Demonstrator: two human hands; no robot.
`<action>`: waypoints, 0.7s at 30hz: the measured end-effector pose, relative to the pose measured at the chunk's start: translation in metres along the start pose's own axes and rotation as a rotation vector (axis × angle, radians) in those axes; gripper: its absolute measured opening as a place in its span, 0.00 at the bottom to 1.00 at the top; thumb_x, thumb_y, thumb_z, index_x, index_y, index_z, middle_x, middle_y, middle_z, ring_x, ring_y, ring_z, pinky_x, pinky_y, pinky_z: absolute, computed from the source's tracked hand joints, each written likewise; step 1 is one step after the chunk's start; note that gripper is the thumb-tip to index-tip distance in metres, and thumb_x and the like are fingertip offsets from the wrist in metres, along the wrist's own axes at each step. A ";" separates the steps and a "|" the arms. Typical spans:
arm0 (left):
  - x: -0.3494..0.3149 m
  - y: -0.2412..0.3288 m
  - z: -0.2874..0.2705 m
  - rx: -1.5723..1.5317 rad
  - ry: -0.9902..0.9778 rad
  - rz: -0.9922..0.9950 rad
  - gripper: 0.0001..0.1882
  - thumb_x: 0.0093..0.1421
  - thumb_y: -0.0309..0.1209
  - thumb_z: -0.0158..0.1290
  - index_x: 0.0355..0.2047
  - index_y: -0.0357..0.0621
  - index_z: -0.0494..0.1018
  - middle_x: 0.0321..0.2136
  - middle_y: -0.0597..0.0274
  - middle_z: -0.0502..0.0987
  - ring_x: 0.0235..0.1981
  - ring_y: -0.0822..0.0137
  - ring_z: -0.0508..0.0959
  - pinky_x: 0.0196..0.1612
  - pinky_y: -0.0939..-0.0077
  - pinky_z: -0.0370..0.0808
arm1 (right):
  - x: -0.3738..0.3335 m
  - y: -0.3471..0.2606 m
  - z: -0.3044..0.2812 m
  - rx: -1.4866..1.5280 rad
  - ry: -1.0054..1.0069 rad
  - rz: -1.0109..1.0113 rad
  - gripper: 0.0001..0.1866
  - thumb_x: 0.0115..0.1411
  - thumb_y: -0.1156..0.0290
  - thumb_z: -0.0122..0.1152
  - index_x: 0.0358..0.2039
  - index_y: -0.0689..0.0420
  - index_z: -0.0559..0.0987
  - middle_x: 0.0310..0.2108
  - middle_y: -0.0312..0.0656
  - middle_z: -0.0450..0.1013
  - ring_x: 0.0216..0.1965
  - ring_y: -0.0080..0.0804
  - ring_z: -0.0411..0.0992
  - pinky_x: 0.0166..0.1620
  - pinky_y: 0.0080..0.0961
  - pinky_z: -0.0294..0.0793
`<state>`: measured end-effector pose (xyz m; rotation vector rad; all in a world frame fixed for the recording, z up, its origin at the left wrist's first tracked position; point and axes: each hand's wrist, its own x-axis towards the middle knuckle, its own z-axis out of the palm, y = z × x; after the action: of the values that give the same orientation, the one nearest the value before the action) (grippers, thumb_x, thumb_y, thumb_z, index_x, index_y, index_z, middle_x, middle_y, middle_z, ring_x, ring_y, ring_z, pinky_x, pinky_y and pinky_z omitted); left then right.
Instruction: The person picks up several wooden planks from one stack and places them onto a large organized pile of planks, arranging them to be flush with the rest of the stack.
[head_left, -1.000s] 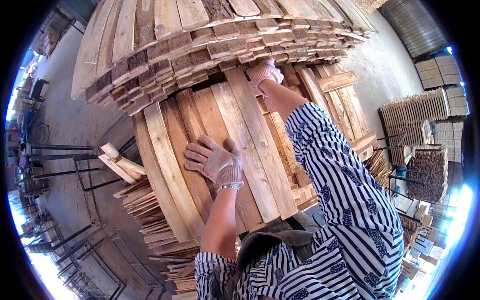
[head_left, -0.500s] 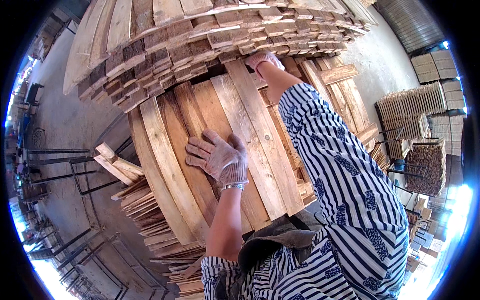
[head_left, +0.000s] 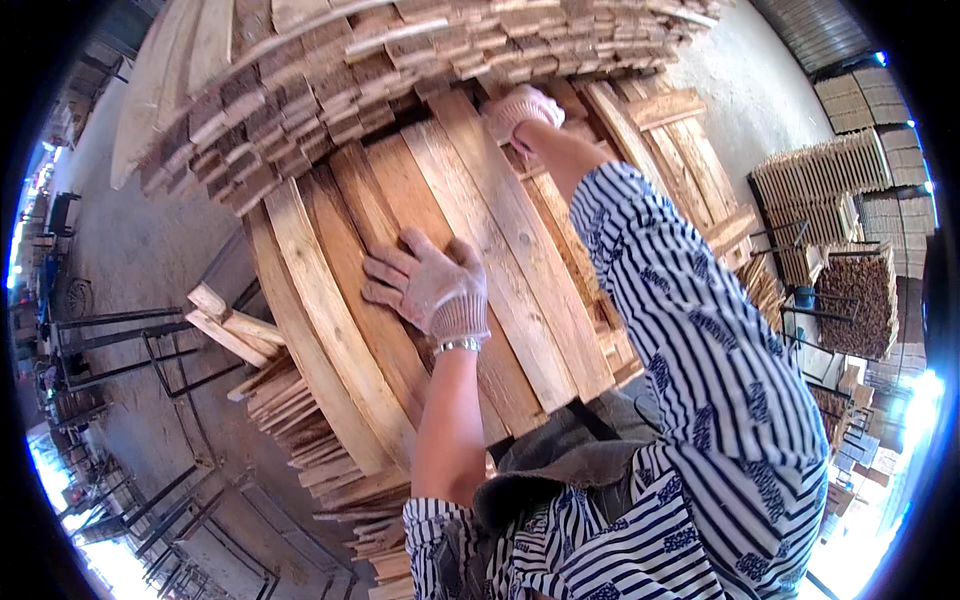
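Observation:
Side by side beneath my hands lies a row of long wooden boards [head_left: 400, 190], their far ends close to the big stack. My left hand [head_left: 430, 290], in a pale knitted glove, rests on the middle boards with its fingers spread. Farther off, my right hand [head_left: 524, 110], gloved too, curls at the far right edge of the rightmost wooden board [head_left: 525, 240] of the row. Its fingertips are partly hidden there. To the right of that board, a lower layer of wood [head_left: 570, 245] shows through a gap.
A large stack of boards [head_left: 330, 95] rises across the far side. Thin wood strips [head_left: 310, 430] are piled at the near left, beside black metal frames [head_left: 120, 330]. More wood stacks [head_left: 820, 190] stand on the right. Loose boards [head_left: 665, 108] lie beyond my right hand.
The view has shifted slightly, so the boards sit a little higher in it. My right hand has drawn slightly nearer along the board's edge, its fingers more curled. My left hand stays spread on the boards.

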<state>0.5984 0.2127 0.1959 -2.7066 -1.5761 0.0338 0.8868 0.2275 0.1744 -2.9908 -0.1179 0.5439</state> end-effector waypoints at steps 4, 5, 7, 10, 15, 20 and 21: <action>-0.004 0.000 -0.005 0.000 -0.087 -0.019 0.39 0.65 0.56 0.44 0.69 0.44 0.60 0.71 0.28 0.54 0.72 0.31 0.51 0.71 0.30 0.43 | -0.012 -0.007 -0.026 -0.063 -0.051 -0.102 0.34 0.58 0.41 0.65 0.59 0.50 0.81 0.59 0.42 0.78 0.56 0.40 0.78 0.56 0.35 0.79; -0.003 0.006 -0.012 -0.003 -0.139 -0.014 0.39 0.65 0.56 0.44 0.70 0.44 0.59 0.71 0.27 0.53 0.73 0.31 0.50 0.71 0.29 0.41 | 0.018 -0.002 -0.019 -0.142 -0.072 -0.136 0.34 0.59 0.42 0.65 0.59 0.51 0.80 0.59 0.42 0.78 0.56 0.41 0.78 0.56 0.36 0.78; -0.004 0.010 -0.008 0.018 -0.147 -0.012 0.40 0.65 0.56 0.44 0.70 0.45 0.58 0.70 0.27 0.53 0.72 0.31 0.51 0.71 0.29 0.41 | 0.047 -0.006 -0.010 -0.224 -0.098 -0.196 0.33 0.60 0.45 0.64 0.60 0.52 0.79 0.59 0.43 0.77 0.57 0.41 0.78 0.57 0.38 0.78; -0.003 -0.003 0.001 0.061 -0.060 -0.045 0.38 0.65 0.56 0.44 0.68 0.45 0.61 0.69 0.29 0.57 0.71 0.32 0.54 0.70 0.31 0.45 | -0.021 -0.029 -0.034 -0.146 -0.045 -0.197 0.32 0.61 0.47 0.64 0.60 0.53 0.79 0.58 0.44 0.78 0.57 0.43 0.78 0.56 0.42 0.79; -0.002 0.005 0.002 0.013 -0.033 -0.016 0.38 0.65 0.56 0.44 0.68 0.44 0.61 0.69 0.28 0.56 0.72 0.32 0.53 0.71 0.32 0.44 | 0.022 -0.014 -0.010 -0.212 -0.033 -0.061 0.33 0.59 0.48 0.67 0.61 0.52 0.78 0.57 0.45 0.79 0.56 0.43 0.79 0.54 0.42 0.81; -0.004 -0.002 0.000 0.021 -0.077 -0.020 0.38 0.64 0.55 0.44 0.67 0.42 0.61 0.69 0.26 0.55 0.71 0.30 0.52 0.71 0.31 0.44 | -0.031 0.002 -0.010 -0.034 0.069 -0.053 0.25 0.57 0.63 0.74 0.55 0.51 0.81 0.54 0.42 0.79 0.55 0.41 0.78 0.50 0.45 0.82; -0.007 -0.002 -0.005 0.012 -0.121 -0.018 0.39 0.64 0.55 0.44 0.68 0.42 0.61 0.70 0.26 0.54 0.72 0.29 0.51 0.71 0.31 0.43 | -0.034 0.007 -0.007 -0.086 -0.003 -0.030 0.27 0.57 0.60 0.74 0.56 0.51 0.81 0.55 0.42 0.78 0.56 0.42 0.78 0.51 0.44 0.82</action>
<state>0.5936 0.2072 0.2009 -2.7291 -1.6241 0.2100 0.8582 0.2165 0.1921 -3.0660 -0.1913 0.5539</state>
